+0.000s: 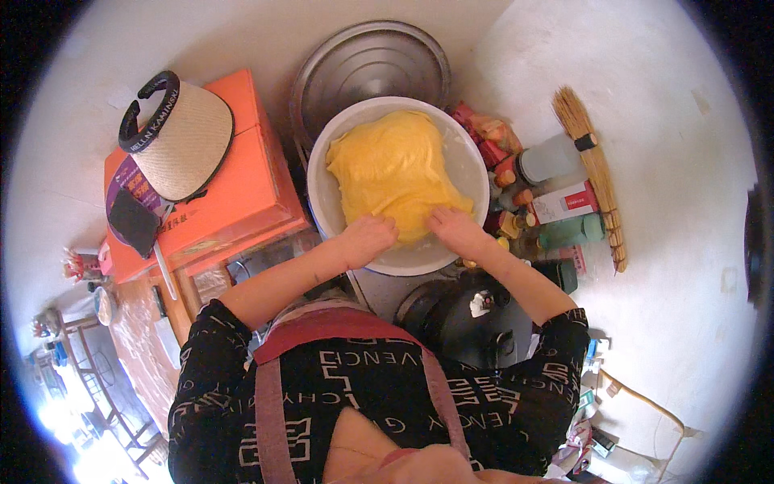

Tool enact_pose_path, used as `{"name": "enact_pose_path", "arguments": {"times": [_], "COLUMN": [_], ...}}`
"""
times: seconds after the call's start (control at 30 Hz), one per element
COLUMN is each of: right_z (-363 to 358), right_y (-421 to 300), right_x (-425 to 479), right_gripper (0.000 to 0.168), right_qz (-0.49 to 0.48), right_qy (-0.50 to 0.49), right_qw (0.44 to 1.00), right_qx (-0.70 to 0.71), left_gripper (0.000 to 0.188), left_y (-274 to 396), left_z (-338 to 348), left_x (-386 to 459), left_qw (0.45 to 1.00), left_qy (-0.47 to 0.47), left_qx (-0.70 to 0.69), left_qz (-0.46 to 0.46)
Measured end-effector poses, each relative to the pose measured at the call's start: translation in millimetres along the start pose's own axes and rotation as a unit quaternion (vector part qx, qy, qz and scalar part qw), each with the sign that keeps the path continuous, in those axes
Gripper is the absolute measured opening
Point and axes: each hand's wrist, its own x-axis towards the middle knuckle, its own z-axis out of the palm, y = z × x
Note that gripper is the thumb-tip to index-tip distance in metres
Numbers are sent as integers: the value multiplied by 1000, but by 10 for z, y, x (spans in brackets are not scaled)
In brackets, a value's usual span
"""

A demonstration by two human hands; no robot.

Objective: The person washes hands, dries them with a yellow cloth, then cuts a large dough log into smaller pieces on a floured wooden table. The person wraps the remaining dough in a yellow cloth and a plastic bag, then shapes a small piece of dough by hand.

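A large mass of yellow dough (390, 160) fills most of a round white basin (467, 154). Its top is smooth, with folds along the side nearest me. My left hand (371, 238) grips the near left part of that edge, fingertips sunk in the dough. On the near right, my right hand (458, 231) holds the same edge with curled fingers. The fingertips of both hands are partly hidden by dough.
Behind the basin a round metal lid (378, 60) leans on the wall. An orange box (242, 175) at left carries a sun visor (184, 142). Several bottles and jars (547, 160) crowd the right, beside a straw brush (595, 175). A black appliance (478, 327) sits near my right forearm.
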Motion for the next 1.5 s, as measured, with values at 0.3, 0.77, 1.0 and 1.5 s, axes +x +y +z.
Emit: {"name": "enact_pose_path", "arguments": {"times": [0.3, 0.77, 1.0, 1.5], "right_z": [-165, -1, 521, -245], "right_y": [147, 980, 1267, 782], "right_x": [-109, 315, 642, 301], "right_gripper": [23, 24, 19, 15], "right_qz": [55, 323, 357, 277], "right_qy": [-220, -88, 102, -242], "right_qw": [970, 942, 914, 929], "right_qx": [89, -7, 162, -42], "left_gripper": [16, 27, 25, 17], "left_y": [125, -217, -546, -707], "left_z": [-37, 0, 144, 175], "left_x": [76, -61, -52, -63], "left_qw": [986, 962, 952, 942], "left_qy": [-121, 32, -40, -55], "left_qx": [-102, -17, 32, -92], "left_qz": [-49, -272, -303, -319]}}
